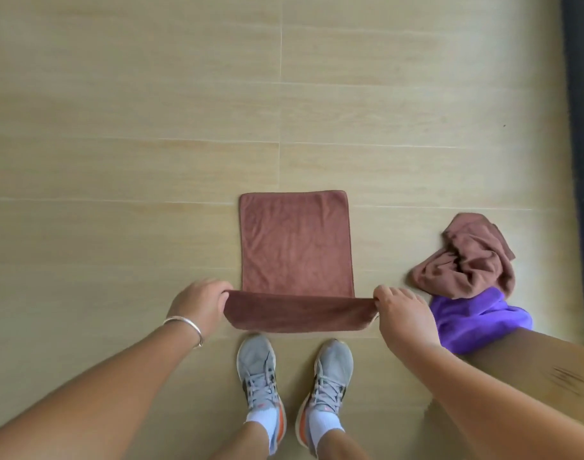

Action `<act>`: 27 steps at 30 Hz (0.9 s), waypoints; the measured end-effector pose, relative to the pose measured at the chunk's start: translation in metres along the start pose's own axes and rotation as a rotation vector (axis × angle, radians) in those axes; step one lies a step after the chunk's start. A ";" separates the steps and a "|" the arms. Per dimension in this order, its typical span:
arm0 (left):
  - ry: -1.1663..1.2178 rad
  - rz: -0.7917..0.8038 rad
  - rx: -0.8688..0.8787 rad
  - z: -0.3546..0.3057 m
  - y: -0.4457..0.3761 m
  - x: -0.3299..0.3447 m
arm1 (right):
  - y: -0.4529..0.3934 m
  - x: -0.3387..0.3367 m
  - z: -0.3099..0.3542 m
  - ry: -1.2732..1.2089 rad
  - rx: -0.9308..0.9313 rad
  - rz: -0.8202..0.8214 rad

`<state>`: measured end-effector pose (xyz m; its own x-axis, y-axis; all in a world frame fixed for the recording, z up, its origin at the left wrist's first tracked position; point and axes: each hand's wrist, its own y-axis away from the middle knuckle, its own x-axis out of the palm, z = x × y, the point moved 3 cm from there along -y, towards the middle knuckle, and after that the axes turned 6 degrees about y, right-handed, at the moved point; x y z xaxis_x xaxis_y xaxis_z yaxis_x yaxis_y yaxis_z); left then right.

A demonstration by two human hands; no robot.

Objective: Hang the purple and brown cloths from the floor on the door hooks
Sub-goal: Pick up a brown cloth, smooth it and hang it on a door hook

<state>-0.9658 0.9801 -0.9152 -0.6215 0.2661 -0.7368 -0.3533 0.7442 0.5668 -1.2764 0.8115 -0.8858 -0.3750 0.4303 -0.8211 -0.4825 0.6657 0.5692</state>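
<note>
Both hands pinch the near corners of a brown cloth [297, 247], the left hand [199, 302] at one end and the right hand [404, 313] at the other, lifting that edge while the rest lies flat on the floor [117, 127] beyond. Just right of the right hand, a crumpled brown cloth [468, 260] rests partly on a purple cloth [473, 318]. Grey shoes [259, 370] stand below the hands.

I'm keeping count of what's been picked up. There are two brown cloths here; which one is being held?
The flat brown cloth in front of the shoes: left hand and right hand pinch its near corners. The crumpled brown cloth lies untouched atop the purple cloth.
</note>
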 end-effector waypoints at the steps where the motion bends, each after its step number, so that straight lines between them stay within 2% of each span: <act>1: 0.048 -0.026 -0.017 0.003 -0.025 0.007 | -0.023 0.008 -0.003 -0.033 0.007 -0.042; 8: 0.195 -0.184 -0.051 0.039 -0.229 0.047 | -0.235 0.058 -0.026 -0.363 0.170 -0.235; 13: -0.005 -0.240 -0.035 0.066 -0.344 0.078 | -0.369 0.100 -0.024 -0.413 0.187 -0.347; 17: 0.044 -0.520 0.103 0.072 -0.359 0.088 | -0.389 0.122 -0.022 -0.237 0.099 -0.562; 20: 0.047 -0.606 0.208 0.058 -0.329 0.090 | -0.351 0.125 -0.016 -0.237 -0.086 -0.674; 21: 0.008 -0.578 0.260 0.049 -0.314 0.097 | -0.335 0.132 -0.009 -0.213 -0.172 -0.658; 23: -0.136 -0.400 0.350 0.031 -0.283 0.131 | -0.306 0.157 0.009 -0.096 -0.296 -0.551; 25: -0.298 -0.186 0.374 0.026 -0.261 0.171 | -0.291 0.187 0.020 0.036 -0.331 -0.417; 27: -0.402 -0.118 0.409 0.034 -0.264 0.191 | -0.296 0.202 0.018 0.105 -0.350 -0.368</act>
<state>-0.9677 0.8555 -1.2179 -0.2519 0.3195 -0.9135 -0.0556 0.9376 0.3432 -1.1953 0.7126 -1.2208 -0.1992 0.1304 -0.9713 -0.8268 0.5097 0.2380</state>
